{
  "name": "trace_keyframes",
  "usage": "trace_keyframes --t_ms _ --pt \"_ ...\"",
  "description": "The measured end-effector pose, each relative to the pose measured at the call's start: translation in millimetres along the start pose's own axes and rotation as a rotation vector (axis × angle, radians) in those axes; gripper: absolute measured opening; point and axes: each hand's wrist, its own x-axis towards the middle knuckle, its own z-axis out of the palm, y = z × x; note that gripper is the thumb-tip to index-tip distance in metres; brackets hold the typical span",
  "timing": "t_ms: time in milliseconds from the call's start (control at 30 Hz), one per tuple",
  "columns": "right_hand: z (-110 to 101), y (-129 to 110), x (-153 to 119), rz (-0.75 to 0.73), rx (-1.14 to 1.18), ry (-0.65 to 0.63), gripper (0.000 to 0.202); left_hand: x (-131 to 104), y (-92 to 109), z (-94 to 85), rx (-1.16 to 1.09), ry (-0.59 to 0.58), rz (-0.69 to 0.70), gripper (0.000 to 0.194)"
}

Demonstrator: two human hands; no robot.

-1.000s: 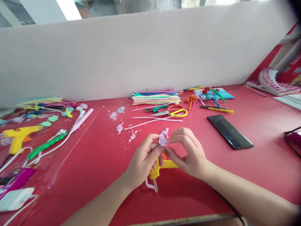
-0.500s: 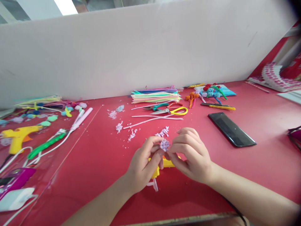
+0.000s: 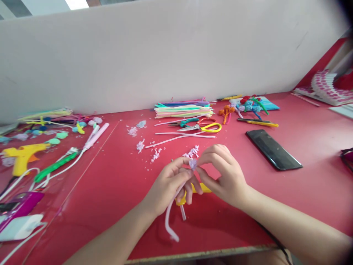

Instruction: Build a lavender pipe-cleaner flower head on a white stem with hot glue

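Between the fingertips of both hands is a small lilac pipe-cleaner flower (image 3: 192,164). My left hand (image 3: 172,184) is closed on it, and a pale pink pipe-cleaner stem (image 3: 168,221) hangs from under that hand toward the table's front edge. My right hand (image 3: 224,173) pinches the flower's right side with thumb and forefinger. Beneath the hands lies a yellow glue gun (image 3: 202,188), partly covered by them, with a clear glue stick (image 3: 183,212) poking out. Just beyond the fingers is a small heap of cut lilac pieces (image 3: 191,151).
Yellow-handled scissors (image 3: 211,127), teal pliers (image 3: 189,122) and a bundle of pipe cleaners (image 3: 183,110) lie ahead. A black phone (image 3: 273,150) rests at right. Another yellow glue gun (image 3: 22,156), cables and a pink hair-straightener-like tool (image 3: 96,137) are at left. Fluff piles (image 3: 132,131) dot the red table.
The flower has turned in my fingers, and its pink stem now shows hanging below my left hand. Both hands have shifted slightly away from me.
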Motion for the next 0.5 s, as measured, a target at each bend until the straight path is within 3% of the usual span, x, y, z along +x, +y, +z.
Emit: trace_keyframes --t_ms 500 --pt "3.9 6.5 1.2 0.021 -0.022 -0.071 0.011 4.1 2.7 0.1 -0.028 0.026 -0.090 0.022"
